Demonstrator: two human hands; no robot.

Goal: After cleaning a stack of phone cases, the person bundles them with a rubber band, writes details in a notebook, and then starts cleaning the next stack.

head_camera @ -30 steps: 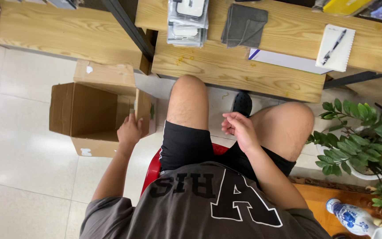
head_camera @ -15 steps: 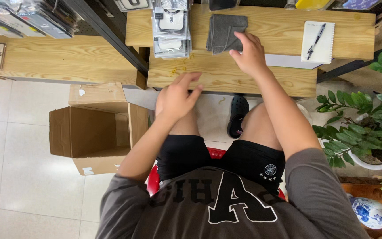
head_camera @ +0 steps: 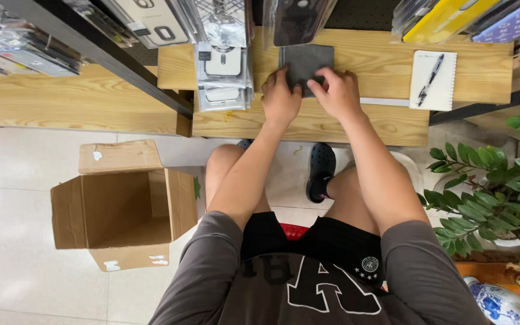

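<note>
A flat dark grey pack (head_camera: 306,60) lies on the wooden shelf (head_camera: 368,123) in front of me. My left hand (head_camera: 280,99) grips its near left corner, and my right hand (head_camera: 338,91) grips its near right edge. Both arms reach forward from my lap. A stack of clear-wrapped white items (head_camera: 222,72) lies just left of my left hand. The pack's near edge is hidden under my fingers.
An open, empty cardboard box (head_camera: 121,207) stands on the tiled floor at my left. A white notepad with a pen (head_camera: 432,79) lies on the shelf to the right. A leafy potted plant (head_camera: 501,180) and a blue-and-white vase (head_camera: 501,304) are at the right. Packaged goods hang above.
My left hand left the cardboard box and rose to the shelf. My right hand went from my lap to the grey pack. Both hands now hold the pack.
</note>
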